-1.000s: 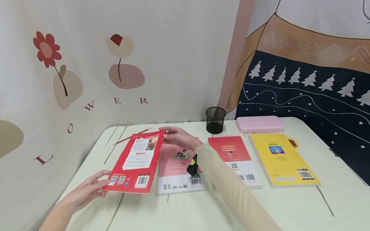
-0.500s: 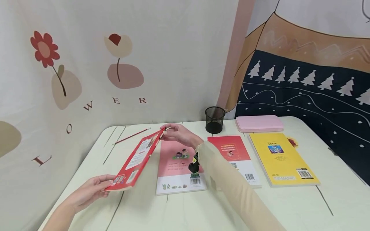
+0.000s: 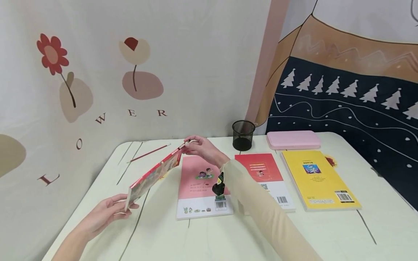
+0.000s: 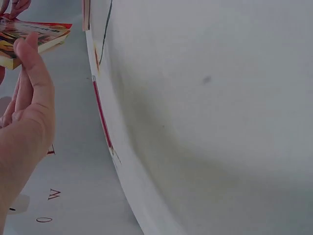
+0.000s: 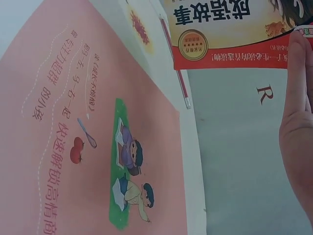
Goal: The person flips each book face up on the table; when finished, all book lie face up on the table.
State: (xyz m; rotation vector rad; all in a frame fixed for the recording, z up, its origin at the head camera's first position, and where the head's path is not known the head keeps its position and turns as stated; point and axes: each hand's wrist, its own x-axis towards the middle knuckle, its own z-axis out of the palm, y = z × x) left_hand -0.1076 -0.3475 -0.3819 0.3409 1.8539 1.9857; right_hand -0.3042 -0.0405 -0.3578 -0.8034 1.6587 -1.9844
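The right hand [image 3: 200,148] pinches the tilted red book's [image 3: 153,176] far corner; the left hand [image 3: 103,214], fingers loosely curled, grips its near corner above the desk [image 3: 212,235].

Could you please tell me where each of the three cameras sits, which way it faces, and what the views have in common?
Head: worn on the head, looking forward and down at the table; both forearms, the left hand and right hand show.
Left wrist: beside the left hand, looking along the table edge toward the wall.
Right wrist: under the right hand, looking at the pink book.
Shared: all three show the red book tilted up between both hands.
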